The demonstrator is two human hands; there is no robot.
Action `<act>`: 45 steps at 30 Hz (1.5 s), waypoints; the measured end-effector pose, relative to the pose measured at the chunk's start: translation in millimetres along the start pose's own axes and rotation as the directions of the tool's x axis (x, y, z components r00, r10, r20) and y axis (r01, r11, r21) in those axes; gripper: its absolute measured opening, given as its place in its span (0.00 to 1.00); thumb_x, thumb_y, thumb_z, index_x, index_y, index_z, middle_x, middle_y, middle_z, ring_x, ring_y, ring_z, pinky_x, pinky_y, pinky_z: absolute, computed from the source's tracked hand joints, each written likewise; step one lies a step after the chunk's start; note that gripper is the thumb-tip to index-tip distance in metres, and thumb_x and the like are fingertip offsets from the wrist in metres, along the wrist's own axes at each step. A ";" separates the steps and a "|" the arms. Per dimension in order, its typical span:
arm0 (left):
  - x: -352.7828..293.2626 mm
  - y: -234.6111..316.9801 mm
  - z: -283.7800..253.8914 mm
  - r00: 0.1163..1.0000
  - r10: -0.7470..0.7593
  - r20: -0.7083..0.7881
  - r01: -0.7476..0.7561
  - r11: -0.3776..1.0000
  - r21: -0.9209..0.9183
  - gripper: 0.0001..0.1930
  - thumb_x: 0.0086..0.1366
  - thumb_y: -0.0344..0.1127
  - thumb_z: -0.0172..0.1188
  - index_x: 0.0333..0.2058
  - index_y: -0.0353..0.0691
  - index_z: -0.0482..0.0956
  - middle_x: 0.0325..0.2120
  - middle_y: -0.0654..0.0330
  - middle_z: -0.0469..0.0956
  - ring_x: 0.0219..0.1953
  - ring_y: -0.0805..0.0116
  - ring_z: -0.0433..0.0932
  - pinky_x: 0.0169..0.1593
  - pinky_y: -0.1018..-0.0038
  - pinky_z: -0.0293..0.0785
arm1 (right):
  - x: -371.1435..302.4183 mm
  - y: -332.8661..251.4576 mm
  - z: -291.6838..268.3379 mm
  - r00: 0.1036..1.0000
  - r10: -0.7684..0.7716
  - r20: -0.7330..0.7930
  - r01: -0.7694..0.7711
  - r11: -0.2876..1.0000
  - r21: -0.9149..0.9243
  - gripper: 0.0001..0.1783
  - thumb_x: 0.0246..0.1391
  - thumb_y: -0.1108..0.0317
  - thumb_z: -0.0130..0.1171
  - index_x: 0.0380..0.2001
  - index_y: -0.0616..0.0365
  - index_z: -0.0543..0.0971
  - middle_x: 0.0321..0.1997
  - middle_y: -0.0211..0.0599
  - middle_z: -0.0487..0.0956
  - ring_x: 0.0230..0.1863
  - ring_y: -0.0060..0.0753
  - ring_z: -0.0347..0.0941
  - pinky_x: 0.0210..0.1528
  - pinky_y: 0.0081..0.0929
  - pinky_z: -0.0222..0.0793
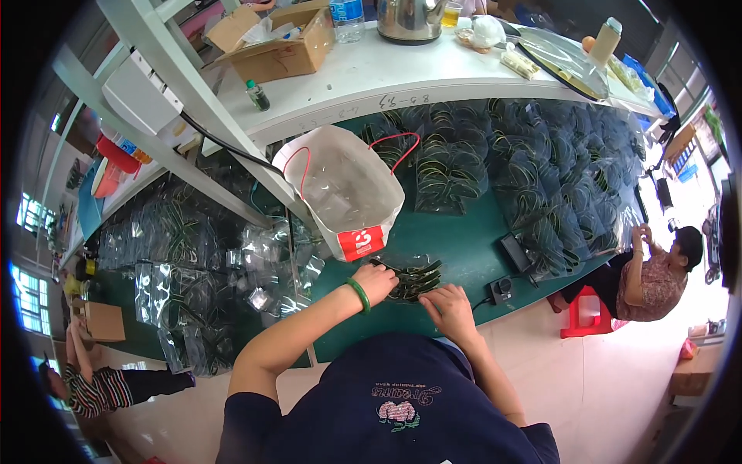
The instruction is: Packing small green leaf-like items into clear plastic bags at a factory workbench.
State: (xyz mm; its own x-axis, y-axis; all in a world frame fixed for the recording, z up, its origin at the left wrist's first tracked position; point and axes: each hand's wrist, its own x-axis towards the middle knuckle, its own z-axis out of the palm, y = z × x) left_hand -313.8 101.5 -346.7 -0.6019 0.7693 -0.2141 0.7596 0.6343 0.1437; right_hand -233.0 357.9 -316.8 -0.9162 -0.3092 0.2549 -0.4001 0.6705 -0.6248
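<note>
In front of me on the green table lies a clear plastic bag [418, 281] with several dark, curved strips with yellowish edges in it. My left hand [375, 284], with a green bangle on its wrist, is closed at the bag's left edge. At the lower right edge, my right hand [453, 310] is closed too, thumb and fingers gripping the plastic. What exactly the strips are cannot be made out. Just beyond my left hand stands an open white paper bag [340, 182] with red string handles and clear plastic inside.
Piles of similar filled bags [452, 158] cover the table's far side and right. More clear packets [182, 298] lie left. A small black device [501, 291] sits by the front edge. A white shelf [348, 81] spans the back, with a metal kettle [408, 19]. Two people work nearby.
</note>
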 end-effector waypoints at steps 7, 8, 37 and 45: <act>17.7 -11.7 -9.4 0.985 0.005 0.175 -0.012 0.999 0.040 0.10 0.69 0.34 0.59 0.46 0.43 0.84 0.42 0.61 0.84 0.51 0.57 0.84 0.50 0.58 0.84 | -4.9 2.3 3.3 0.997 -0.004 -0.071 0.005 1.000 0.016 0.07 0.63 0.63 0.68 0.34 0.54 0.88 0.37 0.31 0.87 0.43 0.39 0.79 0.52 0.38 0.71; 15.7 -17.2 -4.9 0.990 0.082 0.111 -0.085 0.996 0.022 0.09 0.69 0.34 0.59 0.45 0.43 0.84 0.42 0.61 0.83 0.51 0.56 0.84 0.49 0.57 0.84 | -5.8 2.8 4.0 0.997 -0.004 -0.075 0.006 1.000 0.020 0.07 0.63 0.63 0.68 0.34 0.54 0.88 0.37 0.31 0.87 0.43 0.39 0.79 0.52 0.38 0.71; 57.1 -12.2 -3.7 0.966 0.255 0.035 -0.257 0.958 0.123 0.16 0.57 0.37 0.71 0.42 0.42 0.78 0.39 0.56 0.78 0.31 0.58 0.87 0.34 0.60 0.83 | -8.8 15.7 2.0 0.998 -0.054 -0.034 0.054 0.999 -0.007 0.07 0.65 0.62 0.68 0.37 0.52 0.88 0.38 0.28 0.86 0.43 0.35 0.79 0.56 0.37 0.70; 41.7 -1.3 11.4 0.994 0.037 -0.103 -0.028 0.996 0.087 0.13 0.63 0.35 0.66 0.43 0.38 0.76 0.36 0.54 0.77 0.25 0.58 0.86 0.26 0.65 0.85 | -12.0 19.3 1.6 0.999 -0.033 -0.035 0.032 0.999 -0.008 0.09 0.66 0.59 0.66 0.37 0.51 0.88 0.38 0.27 0.86 0.45 0.34 0.79 0.57 0.37 0.69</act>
State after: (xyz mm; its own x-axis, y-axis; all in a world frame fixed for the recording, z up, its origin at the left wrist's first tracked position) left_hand -337.1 131.9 -366.8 -0.5957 0.7959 -0.1078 0.7947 0.6036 0.0647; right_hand -229.7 373.5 -333.1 -0.9029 -0.3072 0.3006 -0.4296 0.6654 -0.6105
